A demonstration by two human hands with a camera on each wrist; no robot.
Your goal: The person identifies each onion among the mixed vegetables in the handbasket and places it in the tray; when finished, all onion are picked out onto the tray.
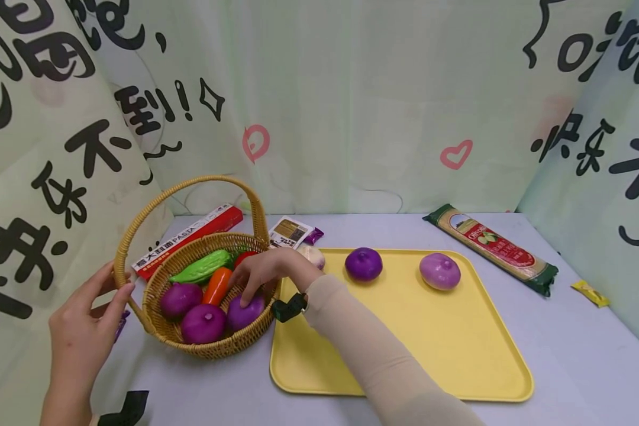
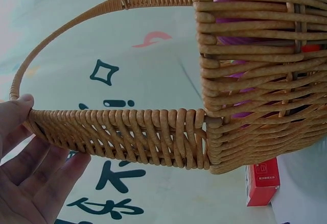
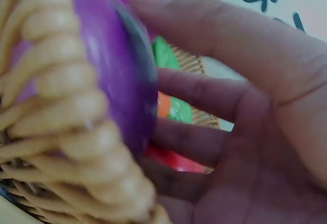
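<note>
A wicker basket [image 1: 207, 350] stands on the left of the table, its tall handle [image 2: 117, 132] held between the thumb and fingers of my left hand [image 1: 82, 325]. Inside it my right hand [image 1: 266, 267] holds a purple onion [image 1: 247, 313] by the right rim. The right wrist view shows thumb and fingers around that onion [image 3: 115, 66], partly behind the wicker. Also in the basket are a purple onion [image 1: 203, 324] in front, another onion [image 1: 180, 300] at left, an orange carrot [image 1: 216, 287], a green bitter melon [image 1: 202, 267] and a red vegetable [image 1: 243, 258], partly hidden.
A yellow tray [image 1: 404, 343] beside the basket bears a dark purple onion [image 1: 363, 264], a lighter onion [image 1: 439, 271] and a whitish bulb [image 1: 312, 256]. Behind the basket lie a red pasta box [image 1: 191, 238] and a packet [image 1: 289, 232]. A pasta bag [image 1: 492, 248] and yellow candy [image 1: 590, 293] lie right.
</note>
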